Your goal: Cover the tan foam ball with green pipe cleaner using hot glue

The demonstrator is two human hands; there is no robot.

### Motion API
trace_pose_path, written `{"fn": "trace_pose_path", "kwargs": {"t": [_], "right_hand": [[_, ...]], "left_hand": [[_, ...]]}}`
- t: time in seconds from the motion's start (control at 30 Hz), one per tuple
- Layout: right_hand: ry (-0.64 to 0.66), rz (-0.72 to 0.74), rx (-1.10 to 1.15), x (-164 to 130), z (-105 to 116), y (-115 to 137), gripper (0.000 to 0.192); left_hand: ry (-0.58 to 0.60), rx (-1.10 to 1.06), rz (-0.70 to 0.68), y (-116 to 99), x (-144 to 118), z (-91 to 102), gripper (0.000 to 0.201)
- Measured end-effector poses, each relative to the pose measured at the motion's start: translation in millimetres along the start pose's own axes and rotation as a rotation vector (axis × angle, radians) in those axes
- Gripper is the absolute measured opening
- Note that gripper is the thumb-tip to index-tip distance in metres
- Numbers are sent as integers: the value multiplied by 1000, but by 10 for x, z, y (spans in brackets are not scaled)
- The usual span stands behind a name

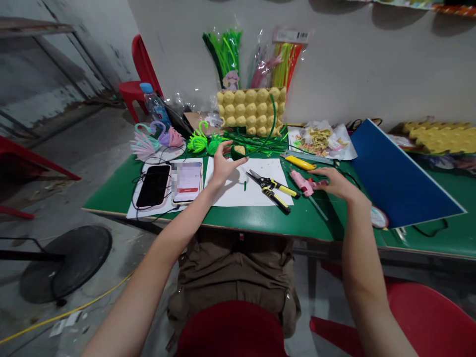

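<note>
My left hand (223,166) has its thumb and fingers around a small yellow cup-shaped piece (240,149) with dark green wrapped on its outside. A long green pipe cleaner (274,116) curves up close to it. Over the table's right part is my right hand (336,182), its fingers apart at the handle of a pink glue gun (302,182), which lies with a clear glue stick out of its back. Yellow-and-black pruning shears (270,188) rest with blades parted on white paper (232,196), beside a short green snippet (245,186).
A yellow utility knife (299,162) lies behind the glue gun. Two phones (154,186) with cables are at the left. Pipe-cleaner swans (199,141), a yellow egg carton (253,110) and a bottle (154,104) stand farther back. A blue board (397,178) leans at the right.
</note>
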State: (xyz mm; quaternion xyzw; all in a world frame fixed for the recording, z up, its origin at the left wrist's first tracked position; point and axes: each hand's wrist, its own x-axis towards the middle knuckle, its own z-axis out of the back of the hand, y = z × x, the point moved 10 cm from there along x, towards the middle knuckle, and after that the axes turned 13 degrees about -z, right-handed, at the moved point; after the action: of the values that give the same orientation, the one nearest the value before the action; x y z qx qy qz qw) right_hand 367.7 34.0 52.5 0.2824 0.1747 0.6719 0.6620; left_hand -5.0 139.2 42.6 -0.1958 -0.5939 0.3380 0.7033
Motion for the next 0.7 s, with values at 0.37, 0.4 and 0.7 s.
{"fn": "trace_pose_path", "kwargs": {"t": [0.37, 0.4, 0.7], "right_hand": [[82, -27, 556, 116, -651, 1435, 53], [59, -20, 595, 150, -701, 1493, 51], [-169, -60, 756, 320, -711, 1322, 43]], "left_hand": [[203, -111, 50, -171, -81, -302, 76], [218, -114, 52, -175, -90, -316, 75], [328, -193, 100, -287, -144, -448, 78]]}}
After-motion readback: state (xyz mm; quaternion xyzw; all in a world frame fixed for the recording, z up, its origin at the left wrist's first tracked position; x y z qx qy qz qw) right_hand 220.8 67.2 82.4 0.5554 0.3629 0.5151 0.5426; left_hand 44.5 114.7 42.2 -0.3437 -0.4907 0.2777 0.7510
